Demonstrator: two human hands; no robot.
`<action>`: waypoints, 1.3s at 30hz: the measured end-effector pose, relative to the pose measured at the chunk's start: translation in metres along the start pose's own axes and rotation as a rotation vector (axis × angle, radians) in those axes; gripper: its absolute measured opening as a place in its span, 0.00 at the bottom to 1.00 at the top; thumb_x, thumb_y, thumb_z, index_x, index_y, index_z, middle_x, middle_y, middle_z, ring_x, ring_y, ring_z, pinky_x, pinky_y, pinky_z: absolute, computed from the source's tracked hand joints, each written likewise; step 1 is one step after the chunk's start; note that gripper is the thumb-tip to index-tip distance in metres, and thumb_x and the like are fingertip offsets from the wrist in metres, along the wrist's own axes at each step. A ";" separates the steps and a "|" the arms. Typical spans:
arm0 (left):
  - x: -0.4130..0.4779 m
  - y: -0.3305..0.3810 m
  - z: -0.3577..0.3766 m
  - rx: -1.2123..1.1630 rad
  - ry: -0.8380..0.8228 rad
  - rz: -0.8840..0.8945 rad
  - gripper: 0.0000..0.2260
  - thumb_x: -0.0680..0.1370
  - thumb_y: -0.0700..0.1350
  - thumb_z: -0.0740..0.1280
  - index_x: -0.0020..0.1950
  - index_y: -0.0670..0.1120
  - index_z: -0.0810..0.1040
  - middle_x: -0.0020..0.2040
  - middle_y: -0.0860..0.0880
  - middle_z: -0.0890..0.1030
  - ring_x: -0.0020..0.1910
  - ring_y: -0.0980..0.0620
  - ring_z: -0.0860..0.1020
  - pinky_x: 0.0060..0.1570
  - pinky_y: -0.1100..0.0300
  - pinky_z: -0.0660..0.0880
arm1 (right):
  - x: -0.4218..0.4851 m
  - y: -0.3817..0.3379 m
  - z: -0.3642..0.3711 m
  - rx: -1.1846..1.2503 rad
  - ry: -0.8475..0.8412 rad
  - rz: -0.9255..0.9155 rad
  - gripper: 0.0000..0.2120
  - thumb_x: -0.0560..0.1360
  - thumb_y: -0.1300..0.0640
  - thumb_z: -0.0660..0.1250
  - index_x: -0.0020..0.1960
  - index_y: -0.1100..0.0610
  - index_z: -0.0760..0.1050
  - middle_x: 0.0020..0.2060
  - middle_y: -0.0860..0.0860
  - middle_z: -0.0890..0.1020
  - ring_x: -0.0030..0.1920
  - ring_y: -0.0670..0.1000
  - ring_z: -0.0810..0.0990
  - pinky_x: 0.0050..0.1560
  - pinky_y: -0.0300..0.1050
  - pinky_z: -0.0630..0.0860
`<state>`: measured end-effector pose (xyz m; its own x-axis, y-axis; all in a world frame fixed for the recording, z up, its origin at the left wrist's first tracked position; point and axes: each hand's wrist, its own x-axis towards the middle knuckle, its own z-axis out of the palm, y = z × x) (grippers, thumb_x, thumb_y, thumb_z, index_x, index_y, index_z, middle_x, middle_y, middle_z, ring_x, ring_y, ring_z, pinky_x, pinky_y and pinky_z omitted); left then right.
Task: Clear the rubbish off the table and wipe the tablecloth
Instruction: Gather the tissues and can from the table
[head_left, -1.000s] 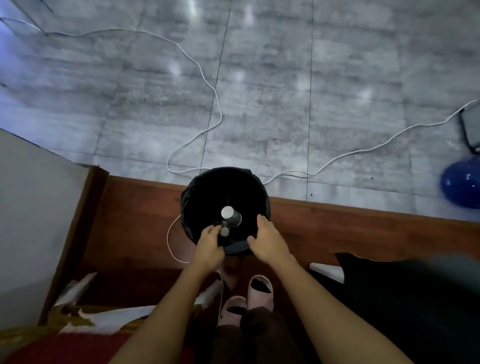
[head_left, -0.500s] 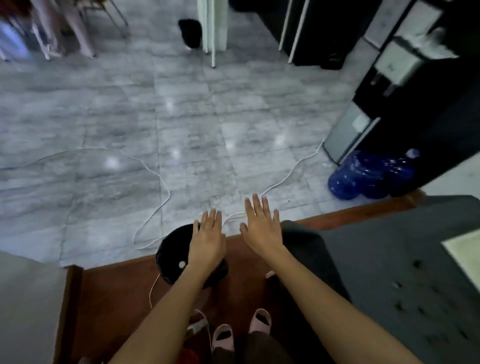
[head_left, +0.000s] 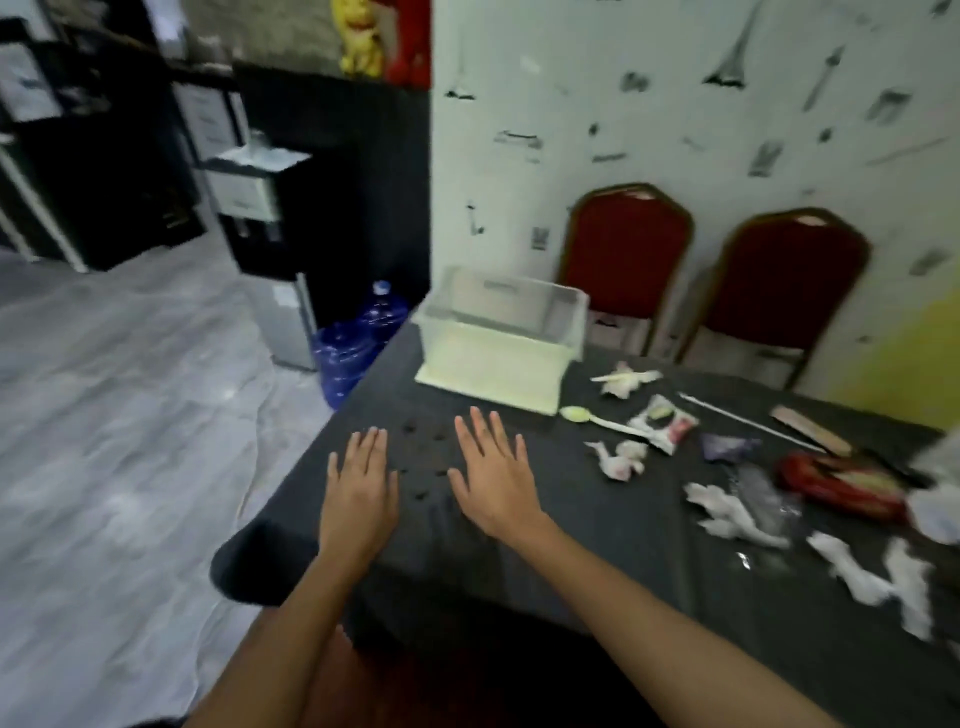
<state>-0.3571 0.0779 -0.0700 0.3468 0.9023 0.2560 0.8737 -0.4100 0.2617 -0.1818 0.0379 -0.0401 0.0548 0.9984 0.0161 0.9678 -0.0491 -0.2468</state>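
Observation:
A dark grey tablecloth (head_left: 597, 525) covers the table. My left hand (head_left: 359, 493) and my right hand (head_left: 496, 475) hover flat and empty over its near left corner, fingers straight. Small dark crumbs (head_left: 423, 467) lie between them. To the right lies rubbish: crumpled white tissues (head_left: 621, 457), a plastic spoon (head_left: 589, 418), a small torn packet (head_left: 660, 423), a red wrapper (head_left: 841, 483), clear plastic (head_left: 761, 499), more torn white paper (head_left: 872, 579) and a long thin stick (head_left: 748, 422).
A clear plastic box (head_left: 501, 338) stands at the table's far left end. Two red chairs (head_left: 626, 260) stand against the wall behind. Blue water bottles (head_left: 353, 345) and a water dispenser (head_left: 260, 218) stand on the grey floor to the left.
The view has swung up from the black bin on the floor to the table. Both hands have left the bin, opened, and now hover over the tablecloth's corner.

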 end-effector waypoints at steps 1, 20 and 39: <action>0.007 0.020 0.009 -0.008 -0.010 0.044 0.23 0.75 0.47 0.55 0.65 0.35 0.73 0.63 0.38 0.76 0.63 0.37 0.74 0.59 0.37 0.70 | -0.008 0.022 -0.006 -0.002 0.006 0.053 0.31 0.81 0.47 0.53 0.79 0.52 0.44 0.78 0.50 0.43 0.77 0.53 0.40 0.74 0.58 0.43; 0.005 0.372 0.116 -0.332 -0.142 0.499 0.18 0.75 0.40 0.62 0.64 0.40 0.74 0.63 0.41 0.76 0.65 0.40 0.73 0.64 0.39 0.65 | -0.205 0.344 -0.084 -0.001 0.228 0.572 0.28 0.79 0.50 0.56 0.77 0.53 0.56 0.77 0.50 0.55 0.77 0.52 0.50 0.75 0.56 0.51; -0.041 0.546 0.167 -0.122 -0.697 0.519 0.26 0.79 0.56 0.59 0.76 0.57 0.54 0.77 0.43 0.51 0.75 0.39 0.52 0.69 0.41 0.59 | -0.377 0.497 -0.083 -0.032 0.142 1.453 0.36 0.74 0.45 0.65 0.76 0.54 0.54 0.71 0.58 0.66 0.72 0.60 0.61 0.68 0.58 0.61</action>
<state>0.1626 -0.1606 -0.0935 0.8548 0.4572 -0.2458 0.5188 -0.7670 0.3776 0.2995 -0.3657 -0.0881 0.9898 0.0589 -0.1297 0.0450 -0.9932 -0.1077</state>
